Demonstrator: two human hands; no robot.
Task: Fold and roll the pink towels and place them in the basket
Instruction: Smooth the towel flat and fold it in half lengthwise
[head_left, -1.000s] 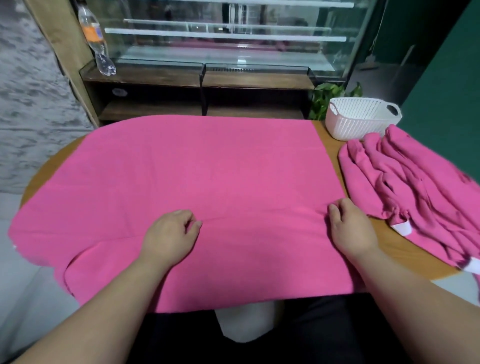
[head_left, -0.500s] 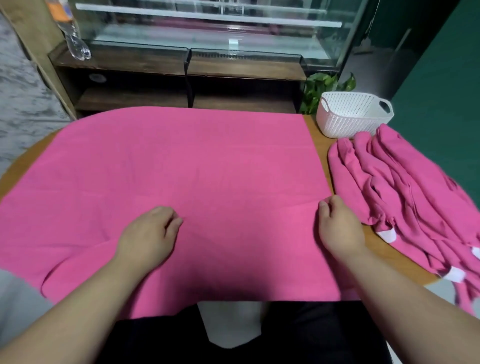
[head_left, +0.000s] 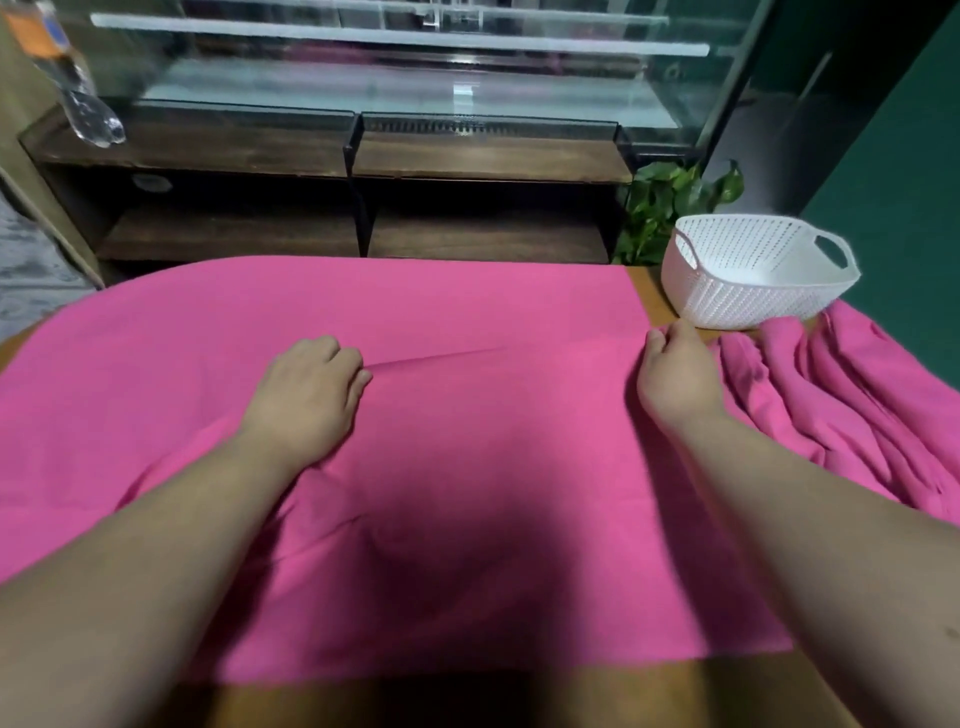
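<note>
Presently, head view: pink towel (head_left: 457, 306), spread flat beneath both hands; my left hand (head_left: 306, 395), fingers curled, pinches a raised crease at mid-cloth; my right hand (head_left: 675, 371), fingers curled, pinches the right edge; basket (head_left: 753, 301), just beyond my right hand; unfolded towels (head_left: 857, 415), heaped to that hand's right. Risk: an uneven pull would skew the fold, or the edge could slip my pinch.

A large pink towel (head_left: 441, 493) lies spread flat, its near part drawn up into a low crease that runs between the left hand (head_left: 306, 395), pinching the cloth mid-sheet, and the right hand (head_left: 675, 374), gripping the right edge. A heap of pink towels (head_left: 857, 405) lies crumpled just to its right, close against the front of an upright white perforated basket (head_left: 748, 296) with cut-out handles.
</note>
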